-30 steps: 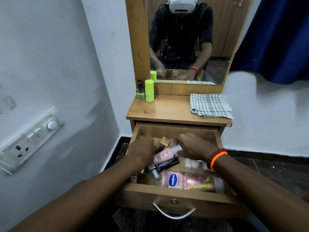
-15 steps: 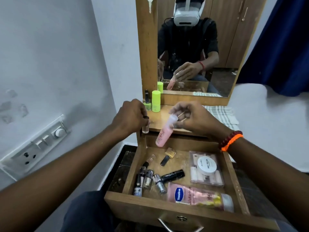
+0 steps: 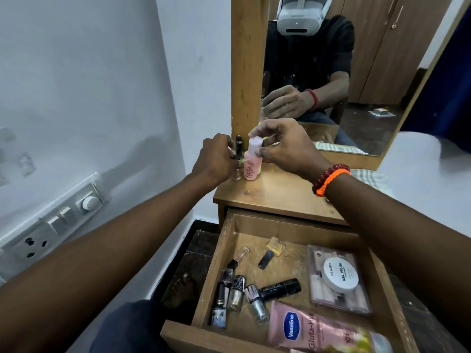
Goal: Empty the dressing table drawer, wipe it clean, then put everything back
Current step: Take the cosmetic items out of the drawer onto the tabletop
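Note:
The wooden drawer [image 3: 216, 273] is pulled open below the dressing table top [image 3: 280, 194]. My right hand [image 3: 283, 146] pinches the white cap of a small pink bottle [image 3: 251, 166] standing upright on the table top's back left. Beside it, my left hand [image 3: 215, 156] holds a small nail polish bottle [image 3: 236, 174] with its base on the table top. In the drawer lie several nail polish bottles [image 3: 235, 294], a black tube [image 3: 280, 289], a small yellow bottle [image 3: 275, 247], a clear nail kit box [image 3: 339, 278] and a pink Vaseline bottle [image 3: 313, 329].
A mirror [image 3: 344, 72] stands behind the table top and reflects a person wearing a headset. A dark-capped bottle [image 3: 239, 146] stands behind my hands. A checked cloth [image 3: 369, 177] lies at the table's right. A switch panel [image 3: 58, 222] sits on the left wall.
Both hands have lifted out of the drawer with a pink bottle and a nail polish bottle, and set them upright on the table top's back left. The view has tilted.

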`<state>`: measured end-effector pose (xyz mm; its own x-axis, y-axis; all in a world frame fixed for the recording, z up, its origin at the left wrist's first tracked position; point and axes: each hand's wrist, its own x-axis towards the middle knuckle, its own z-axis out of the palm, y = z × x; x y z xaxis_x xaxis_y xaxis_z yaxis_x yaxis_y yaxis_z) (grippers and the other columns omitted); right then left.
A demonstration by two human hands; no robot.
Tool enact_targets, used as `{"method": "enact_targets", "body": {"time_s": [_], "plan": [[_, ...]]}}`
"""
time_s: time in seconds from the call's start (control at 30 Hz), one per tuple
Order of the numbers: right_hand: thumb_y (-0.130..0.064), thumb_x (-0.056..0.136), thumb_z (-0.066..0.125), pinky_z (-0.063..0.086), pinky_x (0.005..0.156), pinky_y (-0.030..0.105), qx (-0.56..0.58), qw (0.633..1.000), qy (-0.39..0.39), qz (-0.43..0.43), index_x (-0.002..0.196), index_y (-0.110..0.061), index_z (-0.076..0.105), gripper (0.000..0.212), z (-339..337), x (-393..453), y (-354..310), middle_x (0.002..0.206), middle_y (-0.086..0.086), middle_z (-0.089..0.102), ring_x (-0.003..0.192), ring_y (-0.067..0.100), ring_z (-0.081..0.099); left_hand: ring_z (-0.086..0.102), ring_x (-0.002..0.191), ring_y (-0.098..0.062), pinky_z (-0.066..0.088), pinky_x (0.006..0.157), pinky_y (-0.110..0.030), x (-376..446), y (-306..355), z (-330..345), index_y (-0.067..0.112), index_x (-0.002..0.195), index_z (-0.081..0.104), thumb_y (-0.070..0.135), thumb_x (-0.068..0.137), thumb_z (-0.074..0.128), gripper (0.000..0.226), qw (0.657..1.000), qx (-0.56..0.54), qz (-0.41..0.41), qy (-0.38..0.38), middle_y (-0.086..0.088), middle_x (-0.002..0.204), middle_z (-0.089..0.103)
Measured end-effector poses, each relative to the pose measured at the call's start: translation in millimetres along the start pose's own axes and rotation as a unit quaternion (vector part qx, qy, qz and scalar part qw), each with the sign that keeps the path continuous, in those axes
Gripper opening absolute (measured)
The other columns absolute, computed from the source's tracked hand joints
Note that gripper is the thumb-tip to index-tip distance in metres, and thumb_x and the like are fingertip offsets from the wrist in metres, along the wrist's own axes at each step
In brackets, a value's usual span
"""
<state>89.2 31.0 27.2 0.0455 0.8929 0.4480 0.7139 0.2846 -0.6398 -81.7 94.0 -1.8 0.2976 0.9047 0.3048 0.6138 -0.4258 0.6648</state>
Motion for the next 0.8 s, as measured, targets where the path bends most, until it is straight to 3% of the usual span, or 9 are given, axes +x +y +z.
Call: {"method": "enact_targets", "body": {"time_s": [0.13, 0.3, 0.5, 0.57, 0.67, 0.8], "plan": [[0.003, 0.086, 0.075, 0.058, 0.066, 0.018, -0.002, 1.000, 0.000, -0.009, 0.109, -0.017, 0.077, 0.030, 4, 5, 5, 0.107, -0.005, 0.073, 0.088, 0.007, 0.070, 0.072, 0.089, -0.024, 0.045, 0.060, -0.017, 4, -1, 0, 0.008, 0.117, 0.064, 0.011, 0.077, 0.085, 0.045, 1.000, -0.001, 0.004, -0.004, -0.011, 0.102, 0.074], [0.002, 0.086, 0.074, 0.061, 0.071, 0.024, -0.016, 1.000, -0.005, -0.006, 0.106, -0.017, 0.077, 0.028, 3, 13, 5, 0.104, -0.003, 0.074, 0.090, 0.011, 0.070, 0.072, 0.086, -0.022, 0.043, 0.056, -0.013, 5, 0, 1, 0.008, 0.115, 0.063, 0.009, 0.077, 0.085, 0.043, 1.000, -0.002, 0.006, 0.001, -0.011, 0.102, 0.073], [0.000, 0.086, 0.077, 0.062, 0.077, 0.030, -0.023, 1.000, -0.006, -0.004, 0.109, -0.014, 0.077, 0.027, -2, 14, 6, 0.104, 0.000, 0.073, 0.092, 0.014, 0.069, 0.062, 0.061, -0.008, 0.041, 0.040, -0.006, 8, 2, 1, 0.008, 0.121, 0.061, 0.006, 0.077, 0.084, 0.049, 1.000, -0.001, 0.004, -0.015, -0.011, 0.104, 0.070], [-0.001, 0.086, 0.077, 0.063, 0.080, 0.034, -0.024, 1.000, -0.011, 0.001, 0.110, -0.013, 0.076, 0.027, -5, 14, 8, 0.105, 0.001, 0.073, 0.094, 0.015, 0.070, 0.066, 0.067, -0.013, 0.043, 0.041, -0.009, 8, 1, 3, 0.009, 0.120, 0.061, 0.006, 0.077, 0.084, 0.049, 1.000, 0.005, 0.005, -0.015, -0.012, 0.106, 0.070], [-0.002, 0.087, 0.077, 0.064, 0.082, 0.039, -0.024, 1.000, -0.017, 0.003, 0.110, -0.014, 0.076, 0.026, -8, 15, 8, 0.105, 0.002, 0.074, 0.096, 0.017, 0.070, 0.071, 0.090, -0.026, 0.046, 0.053, -0.016, 7, -1, 6, 0.009, 0.122, 0.061, 0.005, 0.075, 0.085, 0.053, 1.000, 0.016, 0.005, -0.014, -0.013, 0.113, 0.070], [-0.002, 0.088, 0.075, 0.063, 0.084, 0.040, -0.023, 1.000, -0.019, 0.007, 0.112, -0.014, 0.076, 0.027, -9, 13, 6, 0.106, 0.002, 0.074, 0.098, 0.015, 0.070, 0.072, 0.095, -0.028, 0.049, 0.061, -0.020, 7, -3, 7, 0.007, 0.127, 0.059, 0.004, 0.076, 0.084, 0.057, 1.000, 0.013, 0.000, -0.015, -0.015, 0.116, 0.070]]}}
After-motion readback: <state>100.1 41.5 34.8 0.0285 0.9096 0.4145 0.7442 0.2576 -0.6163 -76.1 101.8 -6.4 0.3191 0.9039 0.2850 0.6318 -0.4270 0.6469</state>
